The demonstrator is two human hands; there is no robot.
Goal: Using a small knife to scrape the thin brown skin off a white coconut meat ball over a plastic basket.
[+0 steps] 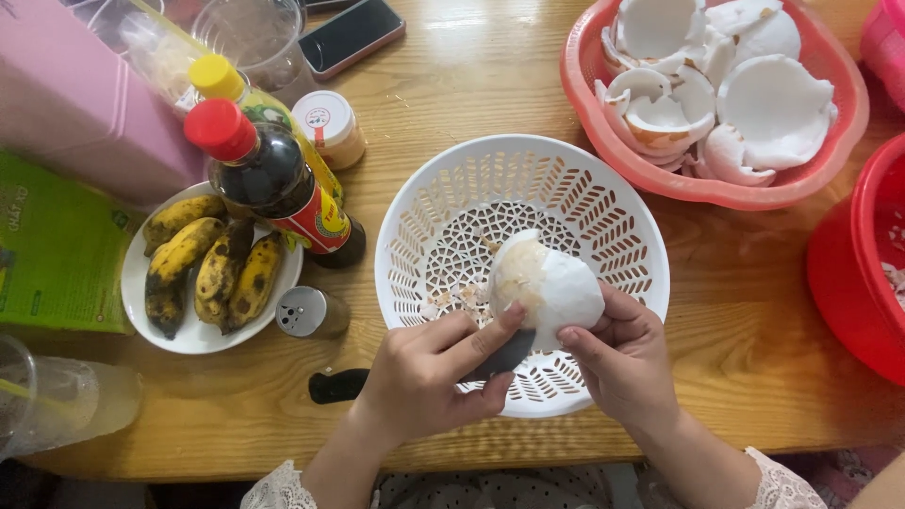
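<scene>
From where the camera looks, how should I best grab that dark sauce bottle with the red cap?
Probably grip the dark sauce bottle around its labelled body, coming from the right over bare table. It leans toward the camera, a yellow-capped bottle crowds it behind and the banana plate sits to its left.

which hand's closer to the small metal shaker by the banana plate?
Left. The left hand is just right of the metal shaker, holding a dark-handled tool. The right hand is farther right, across the white colander, holding the coconut piece.
</scene>
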